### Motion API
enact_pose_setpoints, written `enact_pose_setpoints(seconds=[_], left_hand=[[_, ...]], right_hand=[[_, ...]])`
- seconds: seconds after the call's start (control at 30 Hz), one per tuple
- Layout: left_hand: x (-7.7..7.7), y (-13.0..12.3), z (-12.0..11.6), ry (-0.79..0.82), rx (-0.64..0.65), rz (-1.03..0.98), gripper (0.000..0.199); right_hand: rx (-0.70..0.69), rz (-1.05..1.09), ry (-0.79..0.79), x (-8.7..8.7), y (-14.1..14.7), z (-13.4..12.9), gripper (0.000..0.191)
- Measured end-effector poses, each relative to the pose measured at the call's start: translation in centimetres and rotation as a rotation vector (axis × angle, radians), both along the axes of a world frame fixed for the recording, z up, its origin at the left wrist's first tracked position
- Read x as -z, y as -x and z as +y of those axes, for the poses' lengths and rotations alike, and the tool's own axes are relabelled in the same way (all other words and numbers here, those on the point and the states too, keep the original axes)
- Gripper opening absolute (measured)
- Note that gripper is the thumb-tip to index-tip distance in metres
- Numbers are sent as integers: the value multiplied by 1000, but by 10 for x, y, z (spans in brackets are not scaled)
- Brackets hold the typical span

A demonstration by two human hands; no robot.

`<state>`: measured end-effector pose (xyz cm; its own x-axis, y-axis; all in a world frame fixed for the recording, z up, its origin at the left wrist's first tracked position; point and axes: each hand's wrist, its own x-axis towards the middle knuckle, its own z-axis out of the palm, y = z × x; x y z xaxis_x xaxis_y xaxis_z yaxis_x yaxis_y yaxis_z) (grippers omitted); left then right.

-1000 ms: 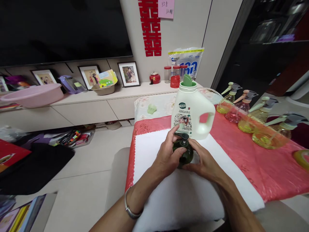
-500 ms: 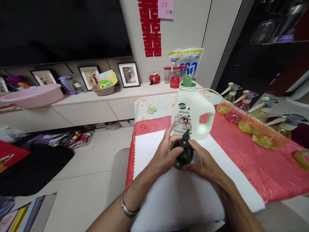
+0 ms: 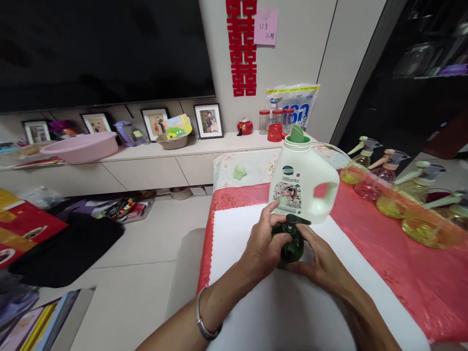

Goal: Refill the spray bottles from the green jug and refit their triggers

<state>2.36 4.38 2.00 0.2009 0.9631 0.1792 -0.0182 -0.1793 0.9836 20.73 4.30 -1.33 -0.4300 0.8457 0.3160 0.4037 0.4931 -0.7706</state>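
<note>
On the red-covered table (image 3: 369, 234), the white jug (image 3: 310, 180) is set just beyond the dark pump bottle (image 3: 294, 246), which is held upright over the white cloth (image 3: 234, 229), its sides grasped by the fingers of the left hand (image 3: 263, 243) and right hand (image 3: 321, 256).

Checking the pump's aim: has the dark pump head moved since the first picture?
Yes. Judged against the pale jug, the pump head has turned: it pointed picture-left, now picture-right.

Shelf: a pink basin (image 3: 82, 147) sat near framed photos;
Wall: a pink note (image 3: 266, 27) hung
</note>
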Motion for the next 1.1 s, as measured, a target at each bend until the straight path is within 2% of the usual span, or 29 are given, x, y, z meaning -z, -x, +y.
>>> enact_pose_setpoints(seconds=[0.07, 0.2, 0.27, 0.4, 0.53, 0.6, 0.67, 0.77, 1.0, 1.1], left_hand=[[-1, -1, -2, -20, 10, 34, 71], [-2, -7, -4, -5, -130, 91, 82], [-2, -8, -3, 4, -164, 98, 78], [-7, -1, -1, -44, -91, 127, 72], [-13, 5, -2, -57, 24, 162, 69], [-12, 3, -3, -54, 5, 181, 72], [-10, -1, -4, -44, -74, 191, 77], [-6, -4, -3, -34, -138, 170, 70], [-7, 3, 0, 18, 16, 50, 63], [-3, 3, -4, -27, 33, 95, 61]], right_hand=[[3, -6, -20, 2, 0, 1, 66], [5, -10, -29, 4, 0, 1, 65], [3, -11, -29, 4, 0, 1, 67], [-19, 0, 10, 1, 0, 0, 75], [-17, 9, 24, -1, 1, 1, 74], [-12, 17, 25, -1, 1, 0, 75], [-13, 24, 38, -1, 1, 0, 75], [-14, 21, 31, -1, 1, -1, 72], [-22, -8, 4, 1, 1, -1, 66], [-6, -16, -7, 3, 0, 0, 69]])
